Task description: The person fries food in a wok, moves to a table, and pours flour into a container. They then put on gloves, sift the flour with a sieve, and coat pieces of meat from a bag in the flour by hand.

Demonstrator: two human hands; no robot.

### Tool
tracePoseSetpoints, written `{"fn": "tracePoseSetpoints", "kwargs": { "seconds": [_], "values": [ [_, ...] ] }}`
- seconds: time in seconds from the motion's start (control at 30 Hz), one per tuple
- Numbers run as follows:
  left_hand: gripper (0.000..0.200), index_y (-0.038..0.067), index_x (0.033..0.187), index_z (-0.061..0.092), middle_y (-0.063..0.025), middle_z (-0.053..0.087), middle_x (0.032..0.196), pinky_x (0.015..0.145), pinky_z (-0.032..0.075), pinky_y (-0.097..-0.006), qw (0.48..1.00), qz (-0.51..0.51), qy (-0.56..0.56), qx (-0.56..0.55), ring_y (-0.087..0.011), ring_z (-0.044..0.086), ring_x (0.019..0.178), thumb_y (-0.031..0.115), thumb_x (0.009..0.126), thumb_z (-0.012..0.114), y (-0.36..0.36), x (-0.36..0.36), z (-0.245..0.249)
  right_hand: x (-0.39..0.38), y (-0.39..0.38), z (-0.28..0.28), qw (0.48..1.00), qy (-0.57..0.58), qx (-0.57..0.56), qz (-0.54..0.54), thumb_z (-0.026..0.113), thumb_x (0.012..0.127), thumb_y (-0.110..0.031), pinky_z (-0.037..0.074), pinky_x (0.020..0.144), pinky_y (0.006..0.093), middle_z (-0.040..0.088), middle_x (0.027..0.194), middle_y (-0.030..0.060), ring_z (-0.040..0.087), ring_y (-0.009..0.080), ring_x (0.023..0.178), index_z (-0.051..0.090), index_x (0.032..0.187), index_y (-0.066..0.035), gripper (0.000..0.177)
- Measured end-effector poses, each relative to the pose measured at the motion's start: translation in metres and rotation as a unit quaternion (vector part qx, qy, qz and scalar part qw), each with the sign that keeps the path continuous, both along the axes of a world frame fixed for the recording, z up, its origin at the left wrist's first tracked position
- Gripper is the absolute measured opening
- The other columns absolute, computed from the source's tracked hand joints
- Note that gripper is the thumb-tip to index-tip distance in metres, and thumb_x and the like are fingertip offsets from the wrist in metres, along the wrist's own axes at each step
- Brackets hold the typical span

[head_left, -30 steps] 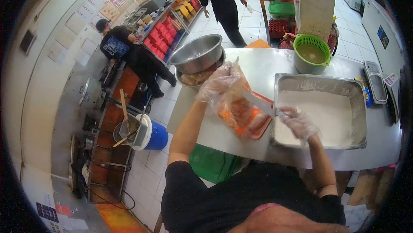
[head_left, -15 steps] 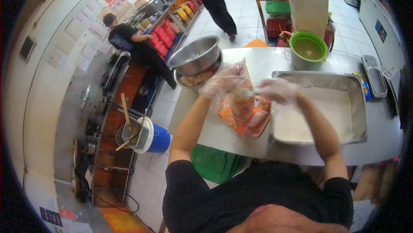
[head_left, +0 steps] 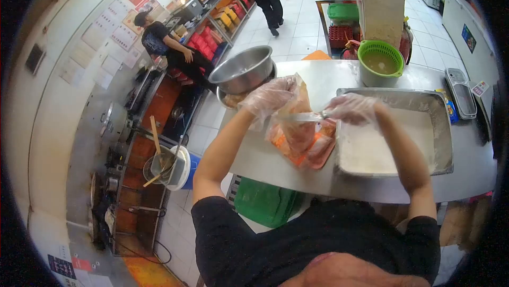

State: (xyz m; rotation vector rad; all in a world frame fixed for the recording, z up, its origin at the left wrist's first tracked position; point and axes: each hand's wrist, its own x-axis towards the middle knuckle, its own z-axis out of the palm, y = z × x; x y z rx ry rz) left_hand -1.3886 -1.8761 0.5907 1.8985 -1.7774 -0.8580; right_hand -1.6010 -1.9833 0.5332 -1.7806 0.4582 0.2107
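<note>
My left hand (head_left: pixel 273 95), in a clear plastic glove, grips the top of a long piece of raw meat (head_left: pixel 301 134) and holds it up. Also gloved, my right hand (head_left: pixel 352 109) is closed round the handle of a knife (head_left: pixel 306 117). Its blade points left and lies across the meat, below my left hand. Under the meat is an orange-and-white plastic bag (head_left: pixel 286 152), with more raw meat beside it. Close to my right hand stands a large metal pan (head_left: pixel 448 152) of white powder.
On the steel table (head_left: pixel 254 165), a metal bowl (head_left: pixel 241 72) rests on another bowl at the left. A green basket (head_left: pixel 380 59) in a bucket of cloudy liquid stands at the back. Two people in black are beyond the table. A blue bucket (head_left: pixel 192 173) is on the floor.
The knife blade now shows more fully across the meat. At the left, the nearer person has turned and shifted right. The farther person has walked further away.
</note>
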Motion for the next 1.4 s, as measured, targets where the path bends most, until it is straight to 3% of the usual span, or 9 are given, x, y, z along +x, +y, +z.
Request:
{"fn": "tracePoseSetpoints", "kwargs": {
  "seconds": [0.13,0.2,0.4,0.47,0.63,0.7,0.77,1.0,1.4],
  "values": [
    [0.006,0.009,0.075,0.049,-0.0009,0.047,0.068,0.060,0.038,-0.0270,0.963,-0.219,-0.126,-0.092,-0.0111,0.042,0.066,0.009,0.081,0.047,-0.049,0.025,-0.044,0.032,0.047,-0.034,0.979,-0.138,-0.145,0.041,0.058,0.084,-0.036,0.045,0.082,0.0291,0.063,0.099,0.0081,0.056,0.0152,0.093,0.060,0.112,-0.007,0.041],
    [0.007,0.009,0.075,0.049,-0.0003,0.046,0.067,0.059,0.039,-0.0279,0.995,-0.008,-0.043,0.088,-0.0112,0.043,0.066,0.008,0.081,0.047,-0.016,-0.015,0.033,0.028,0.094,-0.023,0.970,-0.128,-0.170,0.116,0.058,0.085,-0.035,0.046,0.080,0.0293,0.063,0.097,0.0070,0.057,0.0151,0.091,0.059,0.114,-0.008,0.039],
    [0.006,0.010,0.074,0.050,0.0003,0.045,0.062,0.053,0.037,-0.0263,0.992,-0.035,-0.082,0.090,-0.0096,0.042,0.060,0.009,0.081,0.049,-0.015,0.020,0.017,-0.001,0.129,-0.090,0.988,-0.124,0.082,0.039,0.055,0.087,-0.030,0.048,0.069,0.0292,0.064,0.090,0.0025,0.060,0.0159,0.076,0.061,0.109,-0.009,0.031],
    [0.006,0.010,0.074,0.050,0.0011,0.044,0.062,0.052,0.036,-0.0255,0.994,-0.050,-0.092,0.039,-0.0089,0.042,0.059,0.009,0.080,0.050,-0.012,0.024,0.014,-0.025,0.163,-0.090,0.980,-0.024,-0.191,0.060,0.051,0.090,-0.031,0.047,0.071,0.0311,0.064,0.089,0.0073,0.060,0.0183,0.078,0.062,0.106,-0.007,0.031],
    [0.007,0.010,0.071,0.050,0.0024,0.045,0.065,0.053,0.036,-0.0241,0.999,-0.020,0.021,0.017,-0.0075,0.042,0.062,0.008,0.078,0.053,-0.023,0.035,-0.019,-0.055,0.174,-0.228,0.992,-0.004,-0.092,-0.082,0.045,0.092,-0.030,0.047,0.075,0.0366,0.062,0.094,0.0157,0.060,0.0277,0.084,0.057,0.113,-0.007,0.033],
    [0.007,0.010,0.071,0.050,0.0024,0.045,0.065,0.054,0.036,-0.0238,0.999,-0.038,0.020,-0.003,-0.0072,0.042,0.062,0.008,0.078,0.053,-0.022,0.028,-0.016,-0.058,0.178,-0.217,0.985,-0.075,-0.027,-0.150,0.043,0.092,-0.030,0.046,0.077,0.0386,0.062,0.096,0.0187,0.060,0.0314,0.087,0.054,0.117,-0.007,0.035],
    [0.005,0.009,0.073,0.052,0.0014,0.047,0.066,0.055,0.038,-0.0253,1.000,-0.002,0.022,0.009,-0.0088,0.044,0.063,0.009,0.078,0.053,-0.019,0.019,-0.010,-0.061,0.183,-0.181,0.938,0.191,-0.268,-0.109,0.043,0.091,-0.025,0.046,0.079,0.0426,0.060,0.102,0.0210,0.059,0.0341,0.093,0.048,0.122,-0.006,0.036],
    [0.017,0.010,0.094,0.056,-0.0035,0.057,0.089,0.076,0.043,-0.0243,0.989,-0.075,-0.117,0.045,-0.0106,0.054,0.084,0.018,0.080,0.059,-0.028,0.004,-0.008,0.030,0.133,0.020,0.922,-0.013,-0.356,-0.151,0.052,0.086,-0.030,0.048,0.076,0.0437,0.061,0.092,0.0227,0.059,0.0392,0.087,0.047,0.114,-0.005,0.038],
    [0.024,0.008,0.104,0.059,-0.0174,0.063,0.093,0.078,0.048,-0.0402,0.929,-0.182,-0.288,-0.149,-0.0337,0.061,0.090,0.008,0.085,0.045,-0.019,0.040,-0.099,0.026,0.084,-0.040,0.902,-0.035,-0.423,-0.076,0.050,0.089,-0.038,0.047,0.072,0.0425,0.062,0.084,0.0209,0.061,0.0350,0.080,0.062,0.085,-0.002,0.039]
  ]
}}
